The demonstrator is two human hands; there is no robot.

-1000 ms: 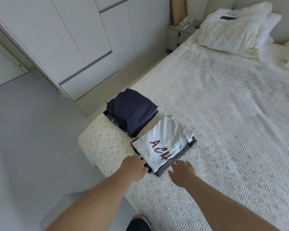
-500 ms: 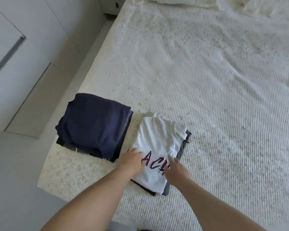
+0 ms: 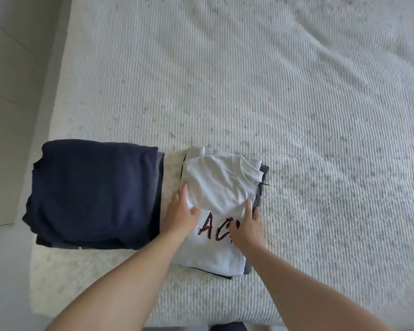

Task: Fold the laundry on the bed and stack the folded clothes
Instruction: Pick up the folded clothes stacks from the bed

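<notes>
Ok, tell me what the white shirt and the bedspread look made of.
White shirt: apparently soft matte cotton jersey; it creases gently and has a ribbed collar. Bedspread: seemingly a thick woven textile, matte, with fine raised ribs running across it.

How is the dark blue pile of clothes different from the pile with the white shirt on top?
The dark blue pile has a plain navy top; the white shirt pile shows dark red letters. The dark blue pile looks wider and thicker. Nobody touches the dark blue pile, while the left hand and right hand rest on the white shirt pile. Both lie folded on the bed.
</notes>
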